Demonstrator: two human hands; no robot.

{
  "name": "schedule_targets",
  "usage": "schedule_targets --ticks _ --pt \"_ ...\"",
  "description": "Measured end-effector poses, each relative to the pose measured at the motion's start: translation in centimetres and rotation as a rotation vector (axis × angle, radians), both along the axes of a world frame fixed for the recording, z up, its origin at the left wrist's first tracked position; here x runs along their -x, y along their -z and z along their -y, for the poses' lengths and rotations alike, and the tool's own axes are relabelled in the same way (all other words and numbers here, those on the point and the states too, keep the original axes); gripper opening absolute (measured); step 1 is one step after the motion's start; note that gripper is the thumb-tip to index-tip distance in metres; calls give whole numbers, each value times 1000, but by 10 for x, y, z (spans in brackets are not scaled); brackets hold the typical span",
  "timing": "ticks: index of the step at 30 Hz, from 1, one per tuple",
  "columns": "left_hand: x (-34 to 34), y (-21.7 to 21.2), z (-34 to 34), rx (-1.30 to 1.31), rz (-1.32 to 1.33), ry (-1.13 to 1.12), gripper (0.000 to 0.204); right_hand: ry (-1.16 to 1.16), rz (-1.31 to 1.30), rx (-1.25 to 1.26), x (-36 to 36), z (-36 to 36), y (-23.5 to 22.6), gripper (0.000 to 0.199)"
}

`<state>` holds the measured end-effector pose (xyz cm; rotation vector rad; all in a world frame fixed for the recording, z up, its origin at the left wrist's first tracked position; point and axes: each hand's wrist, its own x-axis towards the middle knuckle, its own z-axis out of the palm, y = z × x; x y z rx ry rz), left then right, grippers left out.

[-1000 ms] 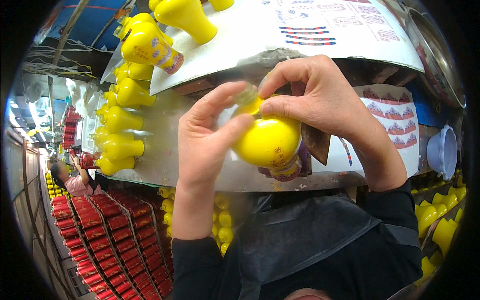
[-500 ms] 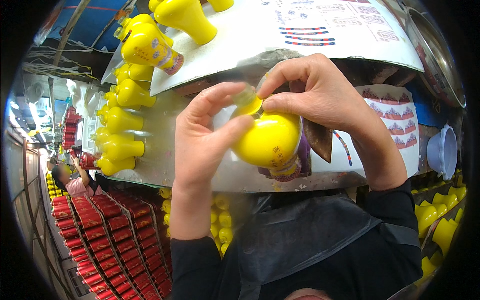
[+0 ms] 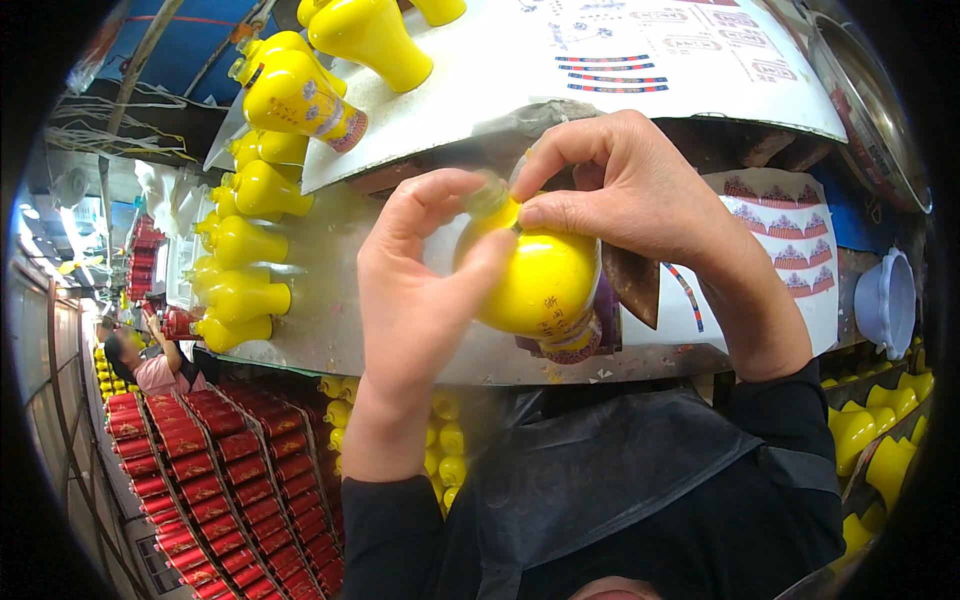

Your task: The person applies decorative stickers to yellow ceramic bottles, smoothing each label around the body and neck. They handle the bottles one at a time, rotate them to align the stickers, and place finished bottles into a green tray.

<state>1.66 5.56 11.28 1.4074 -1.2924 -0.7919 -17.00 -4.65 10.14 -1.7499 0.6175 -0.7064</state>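
A glossy yellow bottle with a clear glass neck lies tilted in front of me, its patterned base toward my body. My left hand curves round the neck, thumb on the shoulder and fingers by the glass mouth, slightly blurred. From the other side my right hand pinches at the neck with thumb and index finger. A small dark bit of band shows at the neck between the two thumbs; the rest of it is hidden. Under the bottle, a purple support partly shows.
Curved dark band decals lie on a white board ahead. A decorated yellow bottle stands at its left, beside a row of plain yellow bottles. More decals, a pale basin and stacked red boxes surround me; a person works far left.
My left hand has shifted slightly, its thumb moving along the neck, and the bottle has turned or tipped a little. My right hand keeps its pinch at the neck, barely moved.
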Motion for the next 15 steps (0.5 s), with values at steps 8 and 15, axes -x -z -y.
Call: schedule_targets --ticks 8,15 --pt "10 5 3 67 88 -52 30 -5 -2 2 1 -2 0 12" --pt "13 9 -2 69 14 -39 32 -17 24 12 3 -3 1 14"
